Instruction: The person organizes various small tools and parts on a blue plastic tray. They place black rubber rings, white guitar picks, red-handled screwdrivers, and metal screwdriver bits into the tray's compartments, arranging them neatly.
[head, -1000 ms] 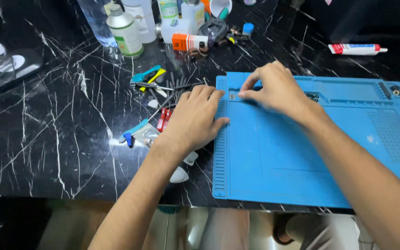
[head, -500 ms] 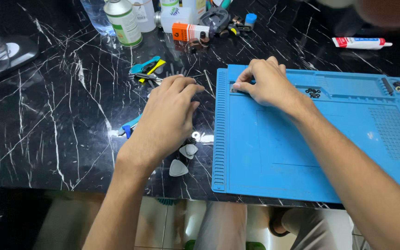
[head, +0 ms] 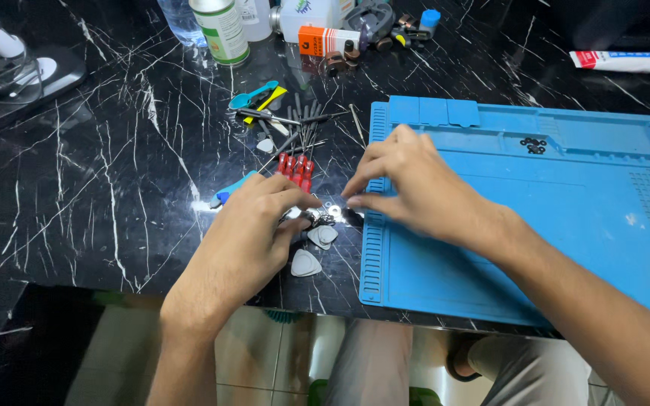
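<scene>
Head view: left hand (head: 253, 225) lying palm down on black marble table (head: 99, 188), fingers curled loosely over a small pile of shiny metal parts (head: 311, 218); whether anything is pinched under them cannot be told. Right hand (head: 408, 188) reaching off the left edge of blue work mat (head: 536, 218), fingertips (head: 351, 201) drawn together just beside the same metal parts; a grasp not discernible. Pale triangular picks (head: 306, 263) lying just below the parts, near the left thumb. Red-handled tool (head: 295, 167) and thin dark tools (head: 302, 124) fanned out above the left hand. Small black rings (head: 533, 144) resting in the mat's upper tray. Bottles (head: 222, 30) standing at the far edge, white tube (head: 618, 60) lying far right.
</scene>
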